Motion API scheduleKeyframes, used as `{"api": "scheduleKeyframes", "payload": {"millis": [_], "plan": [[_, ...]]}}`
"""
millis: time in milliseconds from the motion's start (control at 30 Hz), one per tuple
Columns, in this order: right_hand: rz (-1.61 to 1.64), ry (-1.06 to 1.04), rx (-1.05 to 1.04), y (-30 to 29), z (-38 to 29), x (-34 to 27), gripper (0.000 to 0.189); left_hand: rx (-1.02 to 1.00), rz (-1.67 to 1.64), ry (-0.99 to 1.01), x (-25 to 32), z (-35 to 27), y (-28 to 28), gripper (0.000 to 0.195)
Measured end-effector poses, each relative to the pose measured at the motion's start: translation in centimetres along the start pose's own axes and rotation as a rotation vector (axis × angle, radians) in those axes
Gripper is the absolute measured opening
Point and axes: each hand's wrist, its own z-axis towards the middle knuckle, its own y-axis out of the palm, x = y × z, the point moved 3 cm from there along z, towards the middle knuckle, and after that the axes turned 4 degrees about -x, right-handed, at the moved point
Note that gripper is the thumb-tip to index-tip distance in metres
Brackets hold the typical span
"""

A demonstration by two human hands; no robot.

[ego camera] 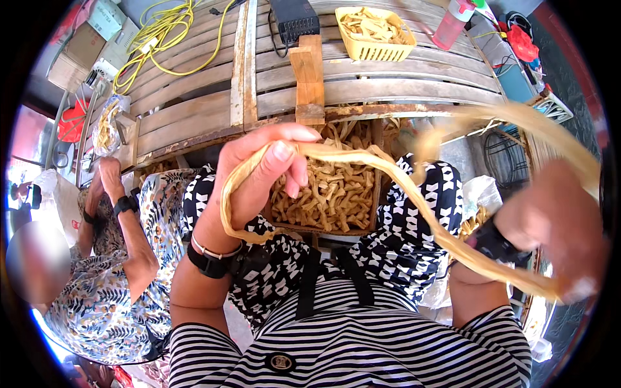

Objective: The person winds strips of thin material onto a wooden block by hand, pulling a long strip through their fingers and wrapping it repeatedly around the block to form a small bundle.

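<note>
A long, pliable tan strip (439,228), which looks like bean-curd skin, hangs between my two hands. My left hand (264,167) pinches it between thumb and index finger, and one end wraps past the palm towards the wrist. Out to the far right, my right hand (548,228) is blurred by motion; the strip's other part runs into its fingers. A second blurred stretch of strip loops above that hand. Under my left hand, between my knees, a cardboard box (376,194) holds many short knotted pieces (335,194) of the same tan material.
A slatted table (194,104) with a rusty edge carries a wooden block stand (310,80), a yellow basket (378,54) of tan pieces, a black power unit (295,22), a coiled yellow cable (170,29) and a pink bottle (449,29). At left sits another person (111,291), hands together.
</note>
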Motion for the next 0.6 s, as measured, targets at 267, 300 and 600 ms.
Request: {"api": "scheduleKeyframes", "payload": {"millis": [267, 300, 600], "plan": [[0.135, -0.003, 0.588, 2.7, 5.9, 10.4, 0.035, -0.068, 0.143, 0.098, 0.9, 0.9, 2.2, 0.026], [0.206, 0.027, 0.492, 3.4, 6.6, 10.5, 0.034, -0.167, 0.213, 0.206, 0.9, 1.6, 1.8, 0.027], [0.346, -0.002, 0.933, -2.3, 2.8, 12.4, 0.026, -0.402, -0.47, -0.422, -2.9, -3.1, -0.5, 0.041]]}}
